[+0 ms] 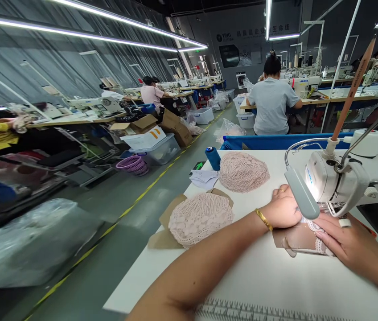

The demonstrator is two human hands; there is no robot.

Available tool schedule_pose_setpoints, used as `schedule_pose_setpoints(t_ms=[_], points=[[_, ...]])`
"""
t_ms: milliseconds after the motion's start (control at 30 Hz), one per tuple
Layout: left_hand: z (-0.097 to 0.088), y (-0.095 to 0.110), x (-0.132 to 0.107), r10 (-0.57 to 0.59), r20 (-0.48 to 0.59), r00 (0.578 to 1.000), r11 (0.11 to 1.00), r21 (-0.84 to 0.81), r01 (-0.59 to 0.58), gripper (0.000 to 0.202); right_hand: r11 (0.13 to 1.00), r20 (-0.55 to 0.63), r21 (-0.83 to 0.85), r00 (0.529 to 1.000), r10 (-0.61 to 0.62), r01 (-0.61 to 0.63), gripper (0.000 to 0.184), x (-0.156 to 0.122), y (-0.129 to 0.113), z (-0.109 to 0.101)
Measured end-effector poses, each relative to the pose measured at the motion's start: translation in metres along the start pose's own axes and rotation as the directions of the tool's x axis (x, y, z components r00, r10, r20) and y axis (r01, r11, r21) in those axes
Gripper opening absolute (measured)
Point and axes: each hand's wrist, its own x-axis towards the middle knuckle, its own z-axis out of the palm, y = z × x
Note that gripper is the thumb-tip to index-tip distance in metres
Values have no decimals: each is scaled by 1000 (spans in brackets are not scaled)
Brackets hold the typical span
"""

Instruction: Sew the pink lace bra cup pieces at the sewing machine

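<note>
A beige fabric piece with white lace edging [297,238] lies on the white table under the head of a sewing machine [324,174]. My left hand [284,207], with a ring and a gold bangle, presses at its far side with bent fingers closed on it; the fingertips are partly hidden. Flat on the lace at the right rests my right hand [346,238], its fingers stretched toward the needle area. A grey lamp-like bar [301,191] hides part of the stitching spot. Left of my arm lie two pink lace cups [244,171], the nearer one over brown card.
A blue thread cone [212,158] and a white folded piece [204,179] sit near the table's left edge. A printed ruler scale [242,310] runs along the front. Beyond are a person at a machine [272,104], boxes, and a purple basket [133,166].
</note>
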Motion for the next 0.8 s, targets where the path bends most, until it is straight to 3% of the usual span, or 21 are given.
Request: schedule_pose_setpoints(t_ms=[167,333,433,567,667,800], points=[[-21,24,-38,11,26,1000,956,294,-18,18,999,-20,25,999,-34,35,42,-4,-5,1],[-29,50,-74,185,51,982,957,217,-191,30,993,-25,82,996,-82,84,37,-2,-10,3],[-29,52,-74,240,124,963,960,113,-254,34,976,-10,163,990,-141,141,42,1,-14,1],[-26,46,-69,207,171,963,970,92,-225,28,951,47,273,985,-166,147,40,7,-20,-7],[-21,44,-68,183,168,969,978,66,-196,22,953,76,286,989,-129,102,37,9,-22,-12],[-13,45,-69,220,88,972,973,56,-225,14,961,95,260,988,-119,91,34,10,-22,-16]])
